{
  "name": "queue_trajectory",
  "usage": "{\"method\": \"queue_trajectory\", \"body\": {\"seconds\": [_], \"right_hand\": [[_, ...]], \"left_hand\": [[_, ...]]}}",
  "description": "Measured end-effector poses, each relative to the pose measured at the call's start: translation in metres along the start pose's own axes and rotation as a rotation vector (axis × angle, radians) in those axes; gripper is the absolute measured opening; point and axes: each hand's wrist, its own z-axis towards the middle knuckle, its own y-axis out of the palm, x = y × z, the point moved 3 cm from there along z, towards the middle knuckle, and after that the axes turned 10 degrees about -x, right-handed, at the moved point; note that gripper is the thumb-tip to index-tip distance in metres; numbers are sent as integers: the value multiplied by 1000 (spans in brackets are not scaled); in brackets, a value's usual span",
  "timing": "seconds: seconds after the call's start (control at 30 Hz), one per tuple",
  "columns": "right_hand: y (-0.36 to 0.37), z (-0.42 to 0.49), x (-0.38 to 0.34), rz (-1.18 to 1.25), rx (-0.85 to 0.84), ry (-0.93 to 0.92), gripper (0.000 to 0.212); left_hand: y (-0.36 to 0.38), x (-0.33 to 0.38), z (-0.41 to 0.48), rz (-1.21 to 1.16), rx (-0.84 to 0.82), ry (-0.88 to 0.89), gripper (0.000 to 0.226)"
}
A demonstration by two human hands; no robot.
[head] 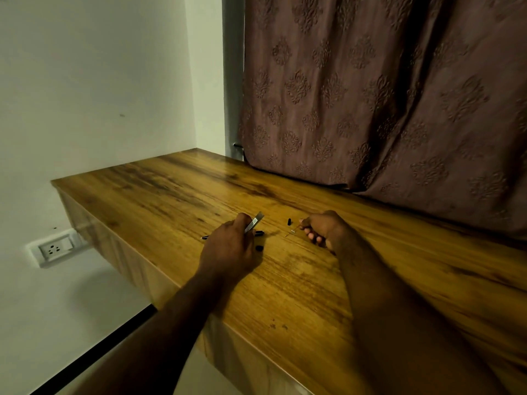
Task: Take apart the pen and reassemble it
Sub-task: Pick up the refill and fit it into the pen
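My left hand point(231, 246) grips a silvery pen barrel point(254, 222) that sticks up and to the right from between the fingers. Under that hand a black pen part point(258, 232) with a thin metal tip point(204, 237) lies on the wooden table point(171, 195). A small black piece point(259, 248) rests just right of the left hand. My right hand point(325, 228) pinches a thin refill with a spring point(291, 232), its point slanting down to the table. Another small black piece point(289, 222) lies between the two hands.
A patterned brown curtain point(385, 95) hangs at the back and its hem rests on the table's far right. A white wall point(85, 81) stands to the left, with a socket plate point(54, 248) below the table's left edge.
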Motion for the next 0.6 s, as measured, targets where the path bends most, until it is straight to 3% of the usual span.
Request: {"method": "queue_trajectory", "body": {"seconds": [0.2, 0.37, 0.6], "right_hand": [[1, 1, -1, -16, 3, 12, 19], [0, -2, -3, -43, 4, 20, 19], [0, -6, -4, -17, -6, 4, 14]], "left_hand": [[-3, 2, 0, 8, -8, 8, 25], [-2, 2, 1, 20, -16, -5, 11], [-1, 2, 0, 34, -10, -9, 8]]}}
